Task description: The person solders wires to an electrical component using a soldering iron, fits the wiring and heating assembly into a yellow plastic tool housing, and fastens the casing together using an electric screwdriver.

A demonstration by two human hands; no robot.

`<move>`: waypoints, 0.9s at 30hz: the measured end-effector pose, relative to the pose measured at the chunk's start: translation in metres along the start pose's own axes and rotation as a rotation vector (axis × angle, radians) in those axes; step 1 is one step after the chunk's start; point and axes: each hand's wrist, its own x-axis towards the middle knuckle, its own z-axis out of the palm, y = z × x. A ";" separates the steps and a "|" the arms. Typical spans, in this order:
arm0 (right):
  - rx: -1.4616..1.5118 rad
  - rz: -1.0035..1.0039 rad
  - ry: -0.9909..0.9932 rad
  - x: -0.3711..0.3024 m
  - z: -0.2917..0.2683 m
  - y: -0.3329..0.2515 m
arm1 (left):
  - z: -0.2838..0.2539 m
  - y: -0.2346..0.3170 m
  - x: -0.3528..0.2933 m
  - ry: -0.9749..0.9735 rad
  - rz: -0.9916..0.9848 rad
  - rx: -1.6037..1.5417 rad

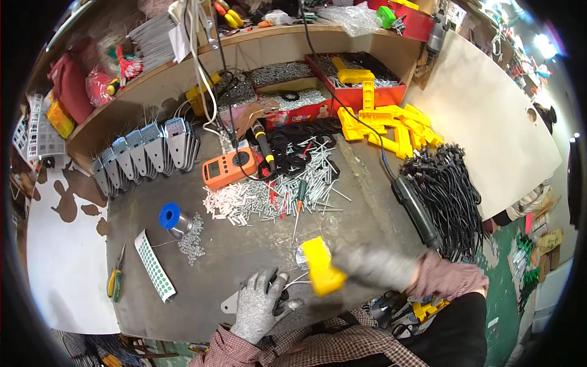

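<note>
My right hand [382, 267], in a grey glove and smeared by motion, grips a yellow plastic housing [324, 269] above the front of the bench. A small clear, shiny item [301, 257] shows partly behind the housing. To the left, my gloved left hand [262, 306] lies with fingers spread over a flat grey metal plate [229, 304]. Only the plate's rounded end sticks out past the hand. Something dark lies under the palm and thumb, mostly covered. Pale wires [298, 281] run from beside the left hand toward the yellow housing.
Loose screws [269, 199], an orange meter [229, 168] and a screwdriver [302, 191] lie mid-bench. Yellow housings [391, 125] and black cables [449, 202] are at right, beside a dark cylindrical tool [417, 211]. Leftward are a wire spool [174, 219], sticker sheet [154, 266] and pliers [116, 275].
</note>
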 end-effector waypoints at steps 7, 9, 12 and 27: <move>-0.576 0.458 0.272 0.039 -0.053 -0.016 | -0.040 0.027 0.089 -0.053 0.138 0.029; -0.759 0.516 0.243 0.044 -0.066 0.054 | 0.000 0.037 0.160 0.022 0.342 0.129; -0.694 0.454 0.224 0.064 -0.069 0.074 | 0.060 0.017 0.210 -0.027 0.309 0.452; -0.240 0.081 0.279 -0.030 0.042 -0.041 | 0.032 0.028 0.175 -0.283 0.416 -0.400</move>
